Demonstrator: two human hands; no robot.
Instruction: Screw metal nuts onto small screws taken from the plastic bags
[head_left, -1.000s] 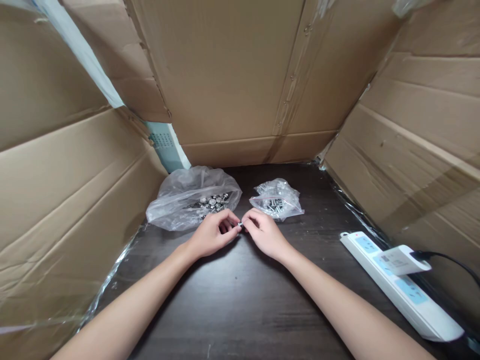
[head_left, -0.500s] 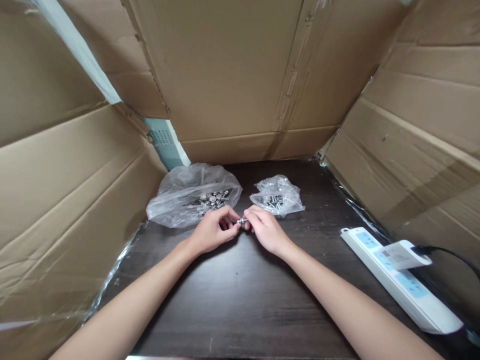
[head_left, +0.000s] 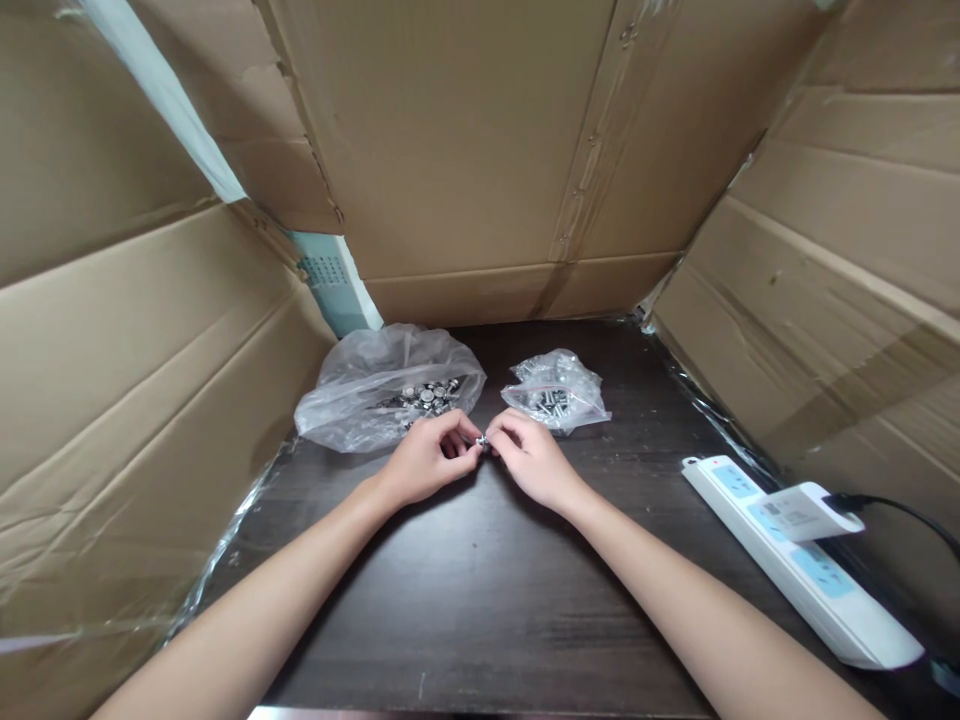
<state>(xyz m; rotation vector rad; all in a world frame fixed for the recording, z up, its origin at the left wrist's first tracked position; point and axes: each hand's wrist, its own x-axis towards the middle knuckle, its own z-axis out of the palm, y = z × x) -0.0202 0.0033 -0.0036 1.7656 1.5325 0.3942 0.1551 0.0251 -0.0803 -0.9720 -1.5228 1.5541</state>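
A: What are the hands doing?
B: The left hand (head_left: 427, 462) and right hand (head_left: 534, 462) meet fingertip to fingertip, both pinching one small metal fastener (head_left: 481, 440) just above the dark worktop (head_left: 480, 600).
A: And nearby?
B: Two clear bags: the larger bag (head_left: 375, 395), the smaller bag (head_left: 556, 392).

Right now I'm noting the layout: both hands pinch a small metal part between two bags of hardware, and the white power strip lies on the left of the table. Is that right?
Not quite. The head view shows the power strip on the right of the table, not the left. The rest holds: left hand and right hand pinch the metal part.
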